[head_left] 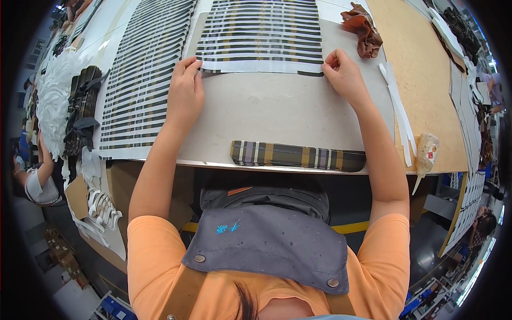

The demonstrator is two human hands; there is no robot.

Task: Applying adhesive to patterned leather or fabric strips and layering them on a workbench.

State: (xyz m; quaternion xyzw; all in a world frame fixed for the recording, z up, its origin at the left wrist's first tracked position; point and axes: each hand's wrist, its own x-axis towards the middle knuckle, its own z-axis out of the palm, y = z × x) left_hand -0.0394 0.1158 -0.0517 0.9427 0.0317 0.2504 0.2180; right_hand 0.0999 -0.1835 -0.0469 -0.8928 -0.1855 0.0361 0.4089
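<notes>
My left hand (186,90) pinches the near left corner of a sheet of striped strips (261,37), banded in dark plaid and white. At its near right corner, the thumb and fingers of my right hand (344,76) close on the dark end of the lowest strip. A white band runs along this near edge. Beneath lies a smooth grey board (277,114). A second striped sheet (144,80) spreads out to the left of my left hand. Between my forearms, a stack of plaid fabric strips (298,156) rests along the table's front edge.
Crumpled brown material (364,32) lies at the far right. Narrow white strips (397,112) and a glue bottle (426,152) with a pointed nozzle are right of my right arm. White pieces (53,101) and bundled dark plaid fabric (80,112) are heaped at left. Another person (40,184) works there.
</notes>
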